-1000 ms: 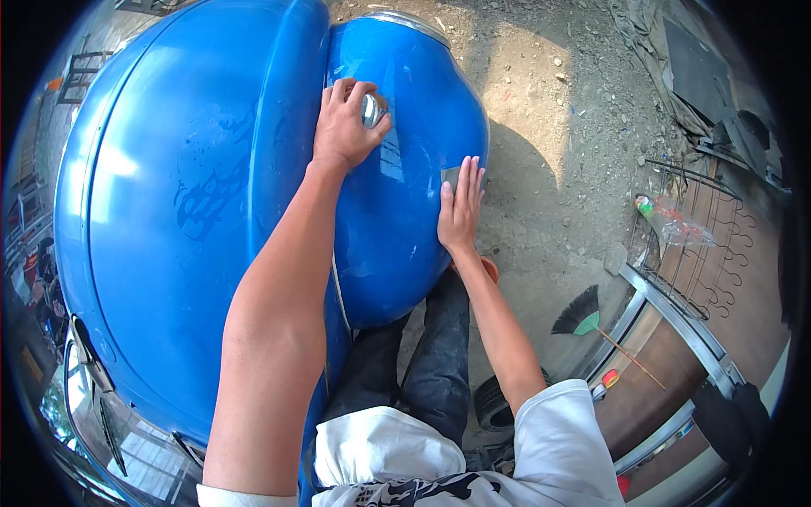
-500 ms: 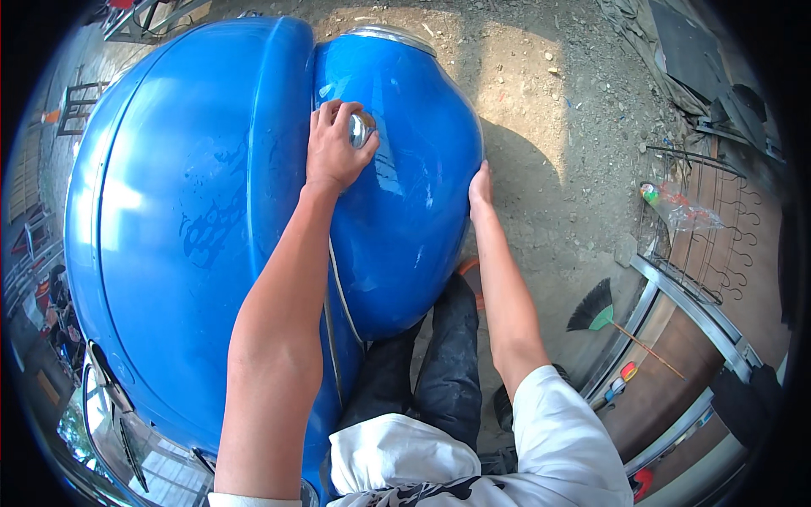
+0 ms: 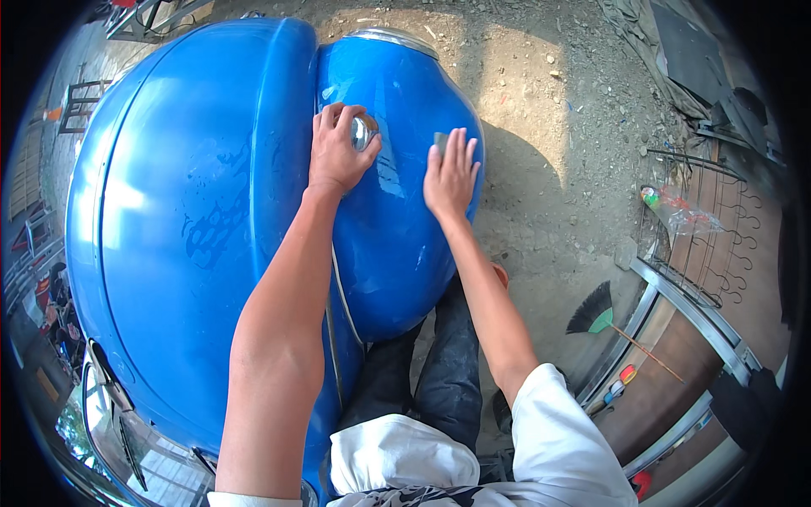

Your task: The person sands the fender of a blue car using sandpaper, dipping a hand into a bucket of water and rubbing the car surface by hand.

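A glossy blue car fender (image 3: 380,245) lies under both my hands, beside the car's rounded blue hood (image 3: 177,152). My left hand (image 3: 338,150) is wrapped round a shiny chrome lamp housing (image 3: 363,132) on top of the fender, its fingers over the far side. On the fender's right slope, my right hand (image 3: 450,177) presses flat with fingers together. A small grey pad (image 3: 440,142) shows between its thumb and forefinger; most of it is hidden under the hand. Pale streaks and patches mark the paint around both hands.
A chrome-rimmed headlight (image 3: 393,37) sits at the fender's far end. Bare, gravelly ground (image 3: 541,211) runs along the right. A broom (image 3: 596,313), a wire rack with hooks (image 3: 710,220) and a metal-framed panel (image 3: 693,313) lie there. The windshield (image 3: 127,431) is at lower left.
My right hand has come up from the fender's right edge onto its upper slope, bringing the grey pad into sight. The left hand keeps its hold on the chrome lamp housing.
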`<move>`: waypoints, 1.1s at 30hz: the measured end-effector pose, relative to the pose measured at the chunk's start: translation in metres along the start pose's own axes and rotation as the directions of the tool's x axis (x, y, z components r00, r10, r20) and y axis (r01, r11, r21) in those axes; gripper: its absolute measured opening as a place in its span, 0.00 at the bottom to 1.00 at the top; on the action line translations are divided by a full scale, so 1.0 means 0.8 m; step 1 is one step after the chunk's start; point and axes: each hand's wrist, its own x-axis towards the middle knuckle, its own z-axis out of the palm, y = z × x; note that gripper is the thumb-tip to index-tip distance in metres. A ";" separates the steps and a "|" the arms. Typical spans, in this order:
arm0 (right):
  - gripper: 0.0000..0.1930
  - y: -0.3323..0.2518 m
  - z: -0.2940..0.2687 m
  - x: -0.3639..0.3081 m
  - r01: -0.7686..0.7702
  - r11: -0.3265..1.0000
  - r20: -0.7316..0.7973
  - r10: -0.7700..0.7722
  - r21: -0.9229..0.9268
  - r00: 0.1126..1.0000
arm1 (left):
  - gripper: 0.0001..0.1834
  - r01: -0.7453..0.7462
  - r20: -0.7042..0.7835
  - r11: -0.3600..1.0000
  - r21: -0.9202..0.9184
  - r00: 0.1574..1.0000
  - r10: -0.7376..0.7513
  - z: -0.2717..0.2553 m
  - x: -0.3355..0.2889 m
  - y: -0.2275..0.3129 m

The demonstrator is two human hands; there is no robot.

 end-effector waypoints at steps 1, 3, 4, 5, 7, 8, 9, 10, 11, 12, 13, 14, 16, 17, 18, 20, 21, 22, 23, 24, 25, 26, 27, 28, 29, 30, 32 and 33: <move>0.33 -0.018 -0.001 -0.031 0.206 0.977 0.023 -0.205 -0.048 0.979 | 0.25 0.000 -0.002 1.000 0.007 1.000 0.000 -0.005 -0.001 -0.003; 0.33 -0.019 -0.004 -0.067 0.295 0.954 0.037 -0.293 -0.048 0.955 | 0.25 -0.009 -0.011 1.000 0.004 1.000 0.009 -0.004 -0.001 -0.002; 0.32 -0.015 -0.007 -0.064 0.282 0.958 0.061 -0.279 -0.048 0.958 | 0.25 -0.015 -0.011 1.000 0.006 1.000 0.015 -0.003 -0.001 -0.001; 0.32 -0.012 -0.007 -0.054 0.286 0.957 0.055 -0.283 -0.046 0.957 | 0.25 -0.020 -0.011 1.000 0.010 1.000 0.020 -0.003 -0.001 -0.001; 0.33 -0.009 -0.008 -0.019 0.080 0.997 -0.015 -0.080 -0.014 0.997 | 0.25 -0.021 -0.021 1.000 -0.008 1.000 0.021 -0.001 0.001 0.004; 0.33 -0.002 -0.006 0.004 -0.039 0.999 -0.050 0.039 -0.003 0.998 | 0.25 -0.015 -0.031 0.999 -0.029 0.999 0.014 0.004 0.002 0.009; 0.33 -0.004 -0.004 0.010 -0.039 0.999 -0.052 0.039 0.002 0.998 | 0.25 -0.018 -0.032 1.000 -0.026 0.999 0.017 0.005 0.003 0.009; 0.33 -0.005 -0.001 0.012 -0.055 0.998 -0.074 0.054 -0.019 0.996 | 0.24 -0.010 -0.028 1.000 -0.028 1.000 0.009 0.006 0.006 0.010; 0.33 -0.002 -0.001 0.011 -0.073 0.996 -0.097 0.069 -0.041 0.993 | 0.24 -0.002 -0.022 0.999 -0.032 1.000 0.002 0.007 0.005 0.011; 0.33 -0.003 0.003 -0.008 0.028 0.999 -0.072 -0.030 -0.038 0.997 | 0.24 -0.002 -0.020 1.000 -0.017 1.000 0.002 0.004 0.000 0.004; 0.33 0.000 0.004 -0.031 0.125 0.991 -0.055 -0.127 -0.042 0.990 | 0.24 0.037 -0.033 0.999 -0.039 0.999 -0.039 0.001 -0.002 0.002; 0.33 0.005 0.003 -0.053 0.161 0.987 -0.058 -0.161 -0.005 0.985 | 0.24 0.076 -0.044 0.995 -0.062 0.996 -0.079 -0.002 -0.004 -0.001; 0.33 0.018 -0.007 -0.071 0.186 0.982 -0.058 -0.185 0.020 0.981 | 0.24 0.111 -0.053 0.990 -0.087 0.992 -0.115 0.001 -0.005 0.008; 0.33 0.021 -0.007 -0.072 0.181 0.983 -0.067 -0.177 0.043 0.982 | 0.25 0.145 -0.066 0.983 -0.110 0.986 -0.153 0.002 -0.004 0.012; 0.33 0.021 -0.009 -0.073 0.172 0.983 -0.080 -0.167 0.065 0.983 | 0.26 0.132 -0.090 0.987 -0.097 0.986 -0.141 0.002 -0.003 0.011; 0.33 0.020 -0.012 -0.073 0.166 0.984 -0.078 -0.160 0.067 0.984 | 0.26 0.137 -0.086 0.985 -0.103 0.986 -0.146 0.003 -0.004 0.011; 0.33 0.020 -0.012 -0.072 0.171 0.983 -0.073 -0.166 0.070 0.983 | 0.26 0.147 -0.093 0.983 -0.107 0.983 -0.157 0.002 -0.004 0.009; 0.33 0.020 -0.011 -0.070 0.166 0.983 -0.073 -0.161 0.071 0.984 | 0.29 0.114 -0.101 0.991 -0.075 0.987 -0.121 0.001 -0.002 0.008; 0.33 0.020 -0.011 -0.067 0.163 0.983 -0.077 -0.157 0.079 0.985 | 0.29 0.108 -0.100 0.992 -0.068 0.988 -0.114 0.002 -0.007 0.009; 0.33 0.024 -0.007 -0.062 0.129 0.988 -0.083 -0.122 0.084 0.989 | 0.30 0.134 -0.169 0.982 -0.130 0.973 -0.155 0.004 -0.015 0.012; 0.33 0.027 -0.008 -0.056 0.095 0.992 -0.087 -0.087 0.087 0.992 | 0.32 0.158 -0.233 0.968 -0.196 0.951 -0.203 0.009 -0.028 0.014; 0.33 0.031 -0.009 -0.049 0.031 0.994 -0.081 -0.022 0.104 0.996 | 0.37 0.140 -0.315 0.962 -0.235 0.925 -0.211 0.019 -0.049 0.020; 0.33 0.022 -0.006 -0.052 0.035 0.992 -0.076 -0.025 0.125 0.997 | 0.39 0.080 -0.416 0.991 -0.105 0.902 -0.117 0.026 -0.075 0.012; 0.34 0.024 -0.005 -0.056 -0.009 0.993 -0.087 0.020 0.120 0.996 | 0.39 0.060 -0.399 0.997 0.057 0.916 -0.032 0.037 -0.105 0.017; 0.34 0.027 -0.003 -0.057 -0.052 0.992 -0.106 0.065 0.115 0.992 | 0.38 0.091 -0.364 0.986 0.141 0.931 -0.034 0.045 -0.130 0.028; 0.34 0.031 0.001 -0.069 -0.030 0.996 -0.116 0.040 0.089 0.992 | 0.37 0.123 -0.333 0.976 0.179 0.941 -0.057 0.047 -0.140 0.038; 0.34 0.028 0.005 -0.108 0.039 0.996 -0.064 -0.034 0.079 0.997 | 0.37 0.161 -0.299 0.957 0.243 0.951 -0.084 0.036 -0.156 0.038; 0.34 0.027 0.002 -0.115 0.110 0.992 -0.020 -0.109 0.057 0.994 | 0.37 0.171 -0.291 0.941 0.293 0.953 -0.082 0.035 -0.158 0.039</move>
